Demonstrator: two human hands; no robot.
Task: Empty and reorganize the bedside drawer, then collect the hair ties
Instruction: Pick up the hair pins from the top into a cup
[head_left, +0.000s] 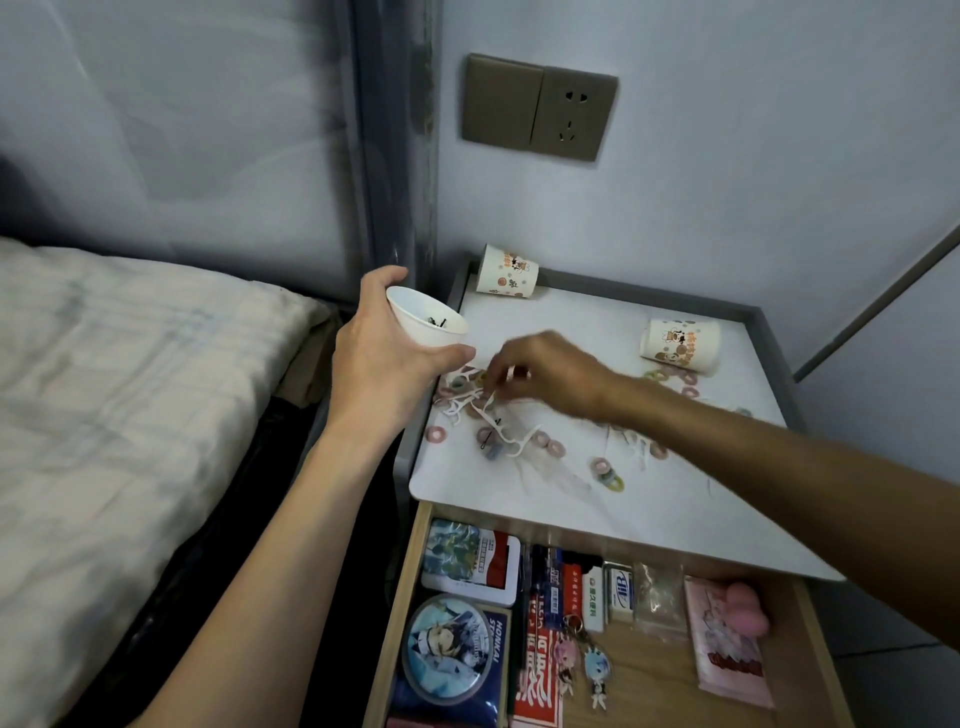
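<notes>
Hair ties (438, 433) scattered on nightstand (571, 312); left hand (384, 364) grips one cup (426, 322); two other cups (508, 272) (681, 345) tipped; right hand (545, 371) grip unclear.

Before you, the white bedside tabletop (597, 509) holds a tipped paper cup (508, 272) at its far left corner and a second tipped cup (681, 345) at the right. Pastel hair ties (436, 433) and white floss picks (522, 448) lie scattered across it.

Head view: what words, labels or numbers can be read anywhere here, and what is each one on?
"HONKAI", then "ST" cut off: on the blue package in the open drawer.
Logo letters on the small white box: too small to read.
Chinese print on the red packet, the tin, the rear paper cup and the right paper cup: too blurred to read.
</notes>
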